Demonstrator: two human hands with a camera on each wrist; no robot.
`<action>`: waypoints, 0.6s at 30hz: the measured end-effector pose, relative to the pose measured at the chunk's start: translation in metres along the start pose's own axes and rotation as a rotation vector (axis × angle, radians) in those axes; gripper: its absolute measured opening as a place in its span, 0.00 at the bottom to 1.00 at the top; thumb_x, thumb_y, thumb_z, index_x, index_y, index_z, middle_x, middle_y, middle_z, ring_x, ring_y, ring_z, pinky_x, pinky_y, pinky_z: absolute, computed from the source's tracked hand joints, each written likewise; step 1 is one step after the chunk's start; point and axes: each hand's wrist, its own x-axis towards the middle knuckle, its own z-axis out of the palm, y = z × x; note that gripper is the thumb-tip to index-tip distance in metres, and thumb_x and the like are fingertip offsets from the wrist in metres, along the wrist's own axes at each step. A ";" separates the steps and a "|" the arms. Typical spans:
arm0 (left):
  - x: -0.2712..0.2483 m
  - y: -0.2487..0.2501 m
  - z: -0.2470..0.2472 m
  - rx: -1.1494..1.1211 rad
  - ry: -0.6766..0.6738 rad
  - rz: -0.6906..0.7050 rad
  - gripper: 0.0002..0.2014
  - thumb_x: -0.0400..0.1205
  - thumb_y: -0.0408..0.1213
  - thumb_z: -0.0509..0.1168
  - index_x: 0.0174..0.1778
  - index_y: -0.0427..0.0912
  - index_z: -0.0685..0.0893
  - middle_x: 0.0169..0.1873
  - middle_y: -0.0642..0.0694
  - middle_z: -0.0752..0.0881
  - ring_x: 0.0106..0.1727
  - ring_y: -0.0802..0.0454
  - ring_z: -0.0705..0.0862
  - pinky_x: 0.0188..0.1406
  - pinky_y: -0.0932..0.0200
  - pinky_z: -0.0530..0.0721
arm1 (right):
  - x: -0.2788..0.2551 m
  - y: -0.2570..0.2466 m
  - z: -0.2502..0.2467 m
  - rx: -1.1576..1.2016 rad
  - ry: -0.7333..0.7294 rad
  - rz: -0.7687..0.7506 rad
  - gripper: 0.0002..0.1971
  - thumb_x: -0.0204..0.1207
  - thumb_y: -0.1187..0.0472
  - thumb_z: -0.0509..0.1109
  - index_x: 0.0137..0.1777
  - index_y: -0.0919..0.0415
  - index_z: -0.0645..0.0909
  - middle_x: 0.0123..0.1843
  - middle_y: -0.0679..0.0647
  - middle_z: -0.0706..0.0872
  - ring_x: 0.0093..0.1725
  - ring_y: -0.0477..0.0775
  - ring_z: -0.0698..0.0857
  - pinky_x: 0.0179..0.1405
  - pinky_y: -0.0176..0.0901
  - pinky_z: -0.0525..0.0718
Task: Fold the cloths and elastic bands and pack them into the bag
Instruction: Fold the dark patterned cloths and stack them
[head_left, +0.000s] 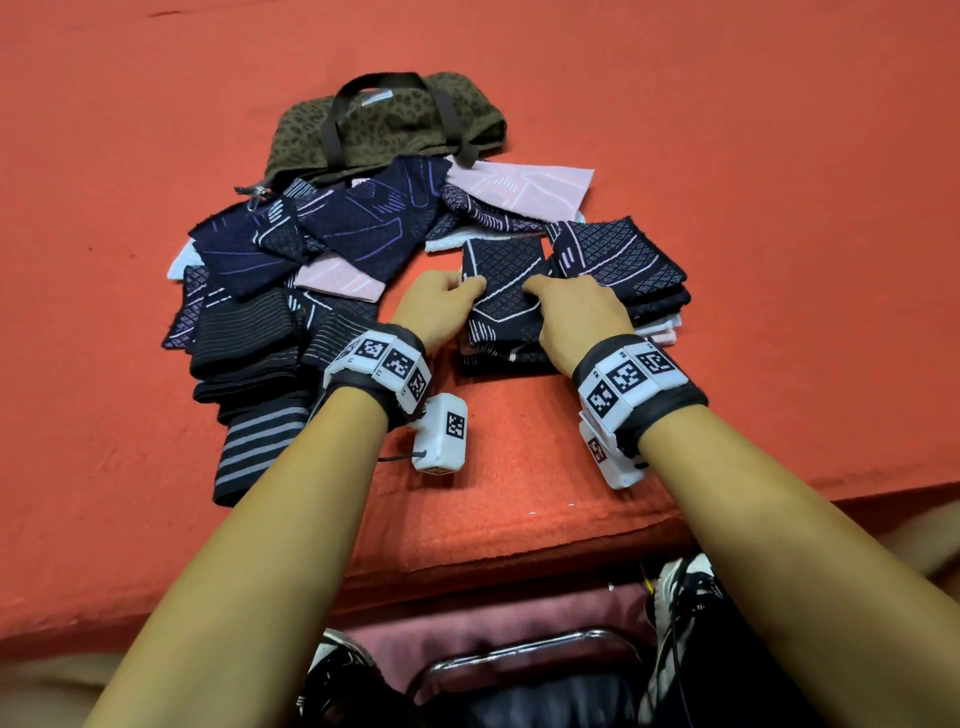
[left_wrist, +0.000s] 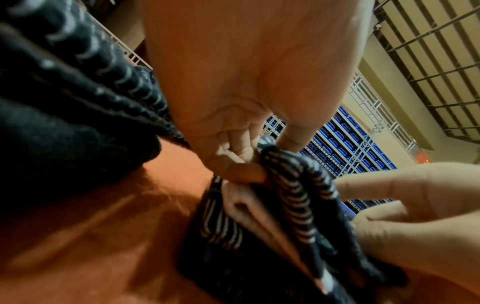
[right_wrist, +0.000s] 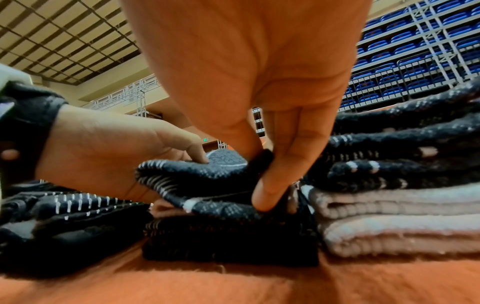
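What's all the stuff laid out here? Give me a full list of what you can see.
Dark cloth being folded: one, navy with pale lines, on a low stack in front of the person, pinched by both hands.
Folded stack: one pile, dark cloths over pink ones, just right of that cloth.
Loose cloths: a heap, too overlapped to count, navy, purple and pink, centre-left.
Elastic bands: several, black with grey stripes, near left.
Bag: one, olive leopard print with dark handles, behind the heap, lying flat.
Table cover: one, orange-red, under everything.
Shoes: two, black and white, under the table edge.
Left hand: holds the cloth's left edge.
Right hand: holds its right side.
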 end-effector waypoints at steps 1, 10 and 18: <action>0.001 -0.001 0.001 0.014 0.005 0.009 0.16 0.86 0.44 0.64 0.32 0.43 0.80 0.22 0.55 0.82 0.21 0.61 0.79 0.24 0.66 0.76 | 0.000 0.000 -0.001 -0.001 0.005 -0.007 0.22 0.76 0.71 0.59 0.67 0.53 0.79 0.53 0.64 0.85 0.54 0.72 0.85 0.49 0.55 0.83; 0.006 -0.007 0.004 -0.133 0.064 0.111 0.05 0.83 0.39 0.69 0.50 0.43 0.80 0.40 0.38 0.88 0.39 0.45 0.88 0.46 0.44 0.88 | 0.001 0.003 -0.008 -0.041 0.018 0.012 0.12 0.78 0.66 0.61 0.60 0.61 0.77 0.53 0.64 0.83 0.52 0.71 0.84 0.43 0.52 0.75; 0.008 -0.012 -0.001 -0.044 0.015 0.096 0.16 0.82 0.37 0.70 0.65 0.45 0.79 0.34 0.52 0.78 0.33 0.55 0.80 0.33 0.55 0.82 | -0.001 0.001 -0.005 -0.037 -0.099 0.067 0.16 0.76 0.65 0.62 0.63 0.59 0.75 0.57 0.63 0.83 0.56 0.70 0.83 0.47 0.52 0.78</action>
